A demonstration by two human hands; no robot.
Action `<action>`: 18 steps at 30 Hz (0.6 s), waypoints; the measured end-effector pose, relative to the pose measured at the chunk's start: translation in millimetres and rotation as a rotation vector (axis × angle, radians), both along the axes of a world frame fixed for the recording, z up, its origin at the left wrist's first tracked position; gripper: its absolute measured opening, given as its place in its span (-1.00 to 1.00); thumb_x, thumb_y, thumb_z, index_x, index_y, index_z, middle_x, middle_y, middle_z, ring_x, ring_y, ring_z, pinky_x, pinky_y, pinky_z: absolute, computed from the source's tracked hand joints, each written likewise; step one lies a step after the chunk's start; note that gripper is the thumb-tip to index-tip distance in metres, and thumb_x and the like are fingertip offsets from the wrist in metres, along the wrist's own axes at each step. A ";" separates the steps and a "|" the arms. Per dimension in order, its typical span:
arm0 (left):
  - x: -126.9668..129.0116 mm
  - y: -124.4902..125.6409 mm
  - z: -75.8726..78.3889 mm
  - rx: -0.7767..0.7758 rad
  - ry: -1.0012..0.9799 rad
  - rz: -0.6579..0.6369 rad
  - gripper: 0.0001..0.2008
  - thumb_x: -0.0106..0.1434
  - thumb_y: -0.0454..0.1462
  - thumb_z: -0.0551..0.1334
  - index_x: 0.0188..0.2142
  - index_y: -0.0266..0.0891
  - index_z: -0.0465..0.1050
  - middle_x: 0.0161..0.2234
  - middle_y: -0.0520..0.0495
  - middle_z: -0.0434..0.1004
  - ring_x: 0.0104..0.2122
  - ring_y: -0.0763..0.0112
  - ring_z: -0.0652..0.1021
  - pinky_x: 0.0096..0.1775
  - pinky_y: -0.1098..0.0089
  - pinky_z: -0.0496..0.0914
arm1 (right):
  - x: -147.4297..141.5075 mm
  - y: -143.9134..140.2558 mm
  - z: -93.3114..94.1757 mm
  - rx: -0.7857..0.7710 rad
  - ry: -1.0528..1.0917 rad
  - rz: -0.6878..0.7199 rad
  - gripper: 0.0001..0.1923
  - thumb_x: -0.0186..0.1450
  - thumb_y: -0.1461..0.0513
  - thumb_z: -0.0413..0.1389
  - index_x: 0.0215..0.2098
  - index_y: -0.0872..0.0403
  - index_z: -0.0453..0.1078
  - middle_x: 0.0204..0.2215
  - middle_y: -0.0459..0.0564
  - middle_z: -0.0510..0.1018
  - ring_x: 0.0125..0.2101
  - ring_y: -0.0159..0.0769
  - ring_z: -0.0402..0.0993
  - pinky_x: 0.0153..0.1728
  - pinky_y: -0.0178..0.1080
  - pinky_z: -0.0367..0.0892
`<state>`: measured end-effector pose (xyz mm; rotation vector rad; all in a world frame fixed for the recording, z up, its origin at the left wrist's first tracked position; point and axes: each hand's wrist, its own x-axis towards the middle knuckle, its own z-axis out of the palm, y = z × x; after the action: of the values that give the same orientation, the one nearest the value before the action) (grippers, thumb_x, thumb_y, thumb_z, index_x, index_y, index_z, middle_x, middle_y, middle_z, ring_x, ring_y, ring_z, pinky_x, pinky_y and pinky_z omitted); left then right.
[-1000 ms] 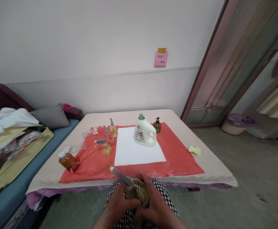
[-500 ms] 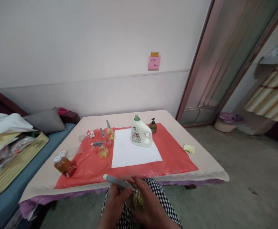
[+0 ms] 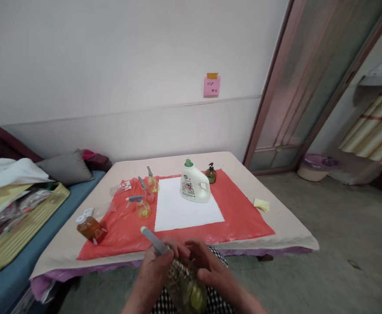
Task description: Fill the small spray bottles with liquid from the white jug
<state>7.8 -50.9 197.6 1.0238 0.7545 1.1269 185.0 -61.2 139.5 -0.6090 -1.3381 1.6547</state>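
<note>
1 head-worn camera looks forward and down over the table (image 3: 287,224), facing the wall (image 3: 122,65).

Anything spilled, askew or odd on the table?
The amber bottle at front left appears tilted, though the wide view may exaggerate it; can't tell whether it stands or lies. The red sheet is rumpled on its left part, unlike its flatter right. No spill is evident.

There are two hands (image 3: 211,267), four spray bottles (image 3: 143,210), one jug (image 3: 193,186), one pump bottle (image 3: 211,175) and one jar (image 3: 91,229).
</note>
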 end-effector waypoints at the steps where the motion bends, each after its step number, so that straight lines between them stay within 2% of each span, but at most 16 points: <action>1: 0.8 -0.5 0.8 0.031 -0.011 -0.033 -0.74 0.14 -0.09 0.34 -0.49 -0.24 0.46 -0.38 -0.17 0.62 -0.29 0.14 0.57 -0.18 0.21 0.40 | 0.4 1.9 6.1 -0.047 0.103 0.084 -0.18 0.06 -0.21 0.29 0.18 -0.10 0.25 0.08 0.09 0.45 0.10 0.00 0.37 0.12 0.05 0.21; 3: 3.6 -1.4 0.9 0.072 0.001 -0.065 -0.77 0.13 -0.12 0.34 -0.48 -0.24 0.48 -0.39 -0.16 0.62 -0.28 0.16 0.56 -0.17 0.22 0.39 | -2.8 4.1 17.8 -0.097 0.226 0.229 -0.11 -0.05 -0.13 0.41 0.18 -0.11 0.27 0.16 0.06 0.39 0.20 0.01 0.26 0.23 0.04 0.07; 5: 5.7 -1.4 -0.5 0.065 0.026 -0.058 -0.80 0.12 -0.16 0.33 -0.49 -0.24 0.48 -0.39 -0.16 0.61 -0.30 0.17 0.55 -0.19 0.24 0.39 | -8.1 4.0 27.9 -0.113 0.232 0.317 -0.02 -0.12 -0.11 0.45 0.21 -0.11 0.27 0.21 0.04 0.34 0.27 0.02 0.16 0.28 0.02 -0.01; 8: 5.2 0.7 -5.0 -0.008 0.086 0.026 -0.78 0.09 -0.14 0.34 -0.51 -0.25 0.47 -0.40 -0.15 0.58 -0.34 0.21 0.54 -0.25 0.28 0.39 | -12.0 2.4 35.3 -0.078 0.144 0.294 0.08 -0.14 -0.15 0.43 0.28 -0.08 0.20 0.25 0.02 0.30 0.30 0.02 0.09 0.31 0.00 -0.06; 11: 4.6 4.2 -12.8 -0.092 0.148 0.192 -0.72 0.05 -0.09 0.37 -0.49 -0.27 0.48 -0.44 -0.10 0.55 -0.42 0.29 0.50 -0.33 0.34 0.37 | -9.9 2.3 31.0 -0.019 -0.018 0.152 0.03 -0.06 -0.05 0.42 0.30 -0.07 0.18 0.24 0.03 0.33 0.28 -0.01 0.16 0.31 0.01 -0.03; 15: 10.8 9.6 -24.2 -0.215 0.126 0.421 -0.70 0.08 -0.04 0.36 -0.44 -0.26 0.49 -0.46 -0.02 0.53 -0.45 0.35 0.49 -0.35 0.37 0.37 | -15.5 4.8 14.0 0.129 -0.436 -0.192 -0.13 -0.04 0.30 0.32 0.24 -0.04 0.23 0.14 0.04 0.43 0.13 -0.07 0.36 0.20 0.01 0.20; 18: 17.5 15.5 -30.3 -0.248 0.104 0.541 -0.68 0.07 -0.04 0.36 -0.42 -0.28 0.53 -0.45 -0.05 0.55 -0.44 0.31 0.52 -0.36 0.36 0.38 | -30.4 8.8 -6.0 0.299 -0.665 -0.417 -0.24 -0.08 0.33 0.27 0.12 0.03 0.30 0.02 0.10 0.49 0.01 -0.04 0.42 0.07 0.03 0.33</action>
<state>25.3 -35.5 167.3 0.6856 1.2710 1.3992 154.6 -52.4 133.5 -1.2236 -1.7294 0.9139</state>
